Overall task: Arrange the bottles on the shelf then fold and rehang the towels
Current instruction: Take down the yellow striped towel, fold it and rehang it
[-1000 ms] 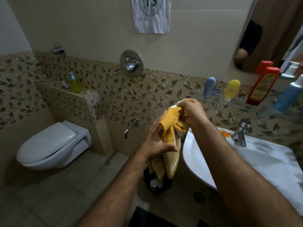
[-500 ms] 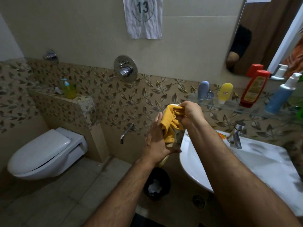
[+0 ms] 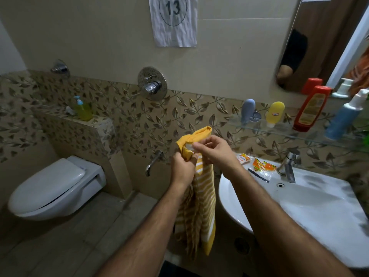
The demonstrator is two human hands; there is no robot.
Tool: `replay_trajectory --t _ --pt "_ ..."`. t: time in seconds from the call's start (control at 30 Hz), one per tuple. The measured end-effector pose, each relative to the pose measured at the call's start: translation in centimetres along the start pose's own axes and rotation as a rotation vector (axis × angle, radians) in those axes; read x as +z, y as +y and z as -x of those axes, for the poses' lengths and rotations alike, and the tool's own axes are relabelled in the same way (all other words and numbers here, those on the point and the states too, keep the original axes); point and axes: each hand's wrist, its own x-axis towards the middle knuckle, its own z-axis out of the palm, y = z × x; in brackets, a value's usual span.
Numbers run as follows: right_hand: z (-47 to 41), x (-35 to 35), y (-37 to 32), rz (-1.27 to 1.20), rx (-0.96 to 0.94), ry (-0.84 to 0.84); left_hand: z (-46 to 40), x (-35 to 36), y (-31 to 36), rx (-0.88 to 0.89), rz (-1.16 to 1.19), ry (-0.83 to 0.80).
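Left hand (image 3: 182, 168) grips bunched yellow striped towel (image 3: 201, 204) near its top; right hand (image 3: 214, 151) pinches top edge. Towel hangs off sink's (image 3: 229, 212) left rim. Risk: loose pinch slips, folds drop open toward floor.

Two bare forearms, no sleeves.
We see left hand (image 3: 182, 169) & right hand (image 3: 216, 151) w/ no rings, watch or gloves; forearms hairy, entering from bottom of frame; dark short sleeve shows in mirror reflection, upper right.
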Motion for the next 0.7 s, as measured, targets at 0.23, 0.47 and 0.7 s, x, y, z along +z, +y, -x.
replay_trajectory --t 0.23,0.47,0.7 --pt "0.0 0.3 1.1 0.366 -0.022 0.077 1.4 -0.7 -1.3 0.046 -0.031 -0.350" --pt "0.4 1.0 1.6 0.287 -0.103 0.149 0.1 -0.6 -2.9 -0.224 0.223 -0.191" --pt "0.9 0.3 1.4 0.216 -0.040 0.180 -0.2 -1.7 -1.4 -0.371 0.378 -0.150"
